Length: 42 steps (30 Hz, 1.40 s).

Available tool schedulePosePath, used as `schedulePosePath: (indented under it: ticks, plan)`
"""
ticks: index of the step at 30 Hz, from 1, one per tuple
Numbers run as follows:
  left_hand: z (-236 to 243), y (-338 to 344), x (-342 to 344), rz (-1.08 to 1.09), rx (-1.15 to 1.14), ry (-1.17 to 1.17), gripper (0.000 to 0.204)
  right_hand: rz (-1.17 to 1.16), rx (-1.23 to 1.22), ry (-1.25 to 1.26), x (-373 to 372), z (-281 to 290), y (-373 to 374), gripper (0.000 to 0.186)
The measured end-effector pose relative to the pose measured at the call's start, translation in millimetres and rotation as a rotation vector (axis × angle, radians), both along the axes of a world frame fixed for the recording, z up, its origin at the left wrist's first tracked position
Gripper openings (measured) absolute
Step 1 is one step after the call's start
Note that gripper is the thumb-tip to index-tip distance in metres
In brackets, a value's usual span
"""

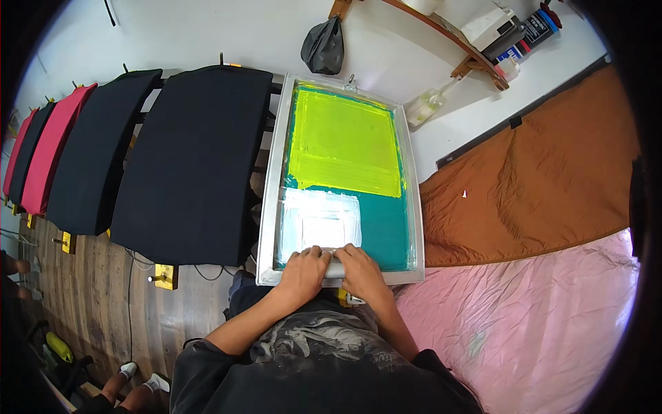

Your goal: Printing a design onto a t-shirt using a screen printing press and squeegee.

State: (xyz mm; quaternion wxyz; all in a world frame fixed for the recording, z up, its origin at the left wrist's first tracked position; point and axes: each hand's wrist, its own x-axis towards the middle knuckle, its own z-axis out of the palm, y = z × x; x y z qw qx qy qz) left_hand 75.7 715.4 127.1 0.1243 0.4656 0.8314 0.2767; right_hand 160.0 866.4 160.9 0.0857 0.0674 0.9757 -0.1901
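Observation:
A screen-printing frame (417, 228) with a pale metal rim lies in front of me. Its mesh has a large yellow-green ink area (348, 141) at the far end, a white ink patch (323, 217) at the near left, and bare teal emulsion (385, 231) at the near right. My left hand (305, 274) and my right hand (359, 273) are side by side at the frame's near end. Both have their fingers closed over a grey squeegee (334, 270) at the near edge of the white ink. Most of the squeegee is hidden under my hands.
To the left, black cloth-covered boards (196, 162) and red ones (55, 152) stand in a row. A brown cloth (531, 172) and a pink sheet (517, 317) spread to the right. Above are a shelf (448, 31) and a black bag (323, 47). Another person's legs (134, 393) show lower left.

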Motion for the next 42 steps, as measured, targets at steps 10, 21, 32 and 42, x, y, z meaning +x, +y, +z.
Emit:
schedulePosePath:
  ticks: [10,21,32,42]
  plan:
    - [16,40,-80,0.037,-0.082,-0.046,0.02,-0.015,0.037,-0.031,-83,14,40,0.028]
    - [1,6,-15,0.044,0.053,-0.027,0.031,-0.005,0.019,0.024,-17,-4,10,0.036]
    - [13,79,-100,0.023,-0.183,-0.084,0.023,0.003,0.018,-0.101,-104,5,80,0.031]
    - [-1,81,-92,0.033,-0.154,-0.068,0.025,-0.069,-0.01,-0.119,-97,-11,80,0.031]
